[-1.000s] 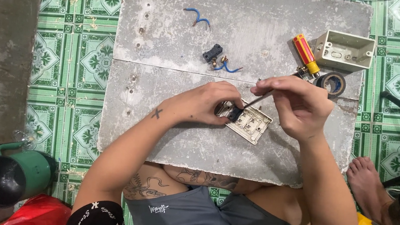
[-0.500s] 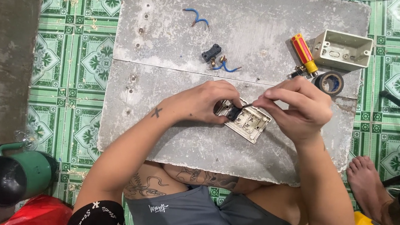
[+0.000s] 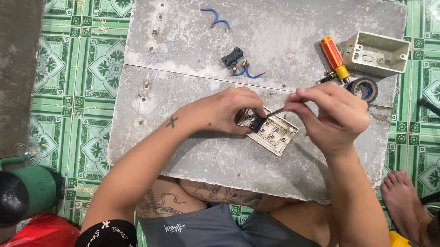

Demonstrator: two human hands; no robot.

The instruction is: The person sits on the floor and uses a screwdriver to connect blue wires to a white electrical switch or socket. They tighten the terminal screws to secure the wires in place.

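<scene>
The left hand (image 3: 229, 111) pinches a small black part (image 3: 255, 122) against the near corner of a cream switch plate (image 3: 271, 133) lying on the grey slab (image 3: 176, 146). The right hand (image 3: 330, 116), just right of the plate, is closed around a thin screwdriver (image 3: 278, 111) whose tip meets that corner. Beyond lie a red-handled screwdriver (image 3: 334, 56), a tape roll (image 3: 364, 89) and a cream box (image 3: 376, 53).

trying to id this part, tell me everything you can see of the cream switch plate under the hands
The switch plate is a cream, plastic-looking rectangle lying flat and skewed on the grey board. Its upturned face shows several rectangular recesses. A black piece sits at its left end, pressed by the left hand. The right hand holds a thin metal tool whose tip meets the plate's upper edge.
</scene>
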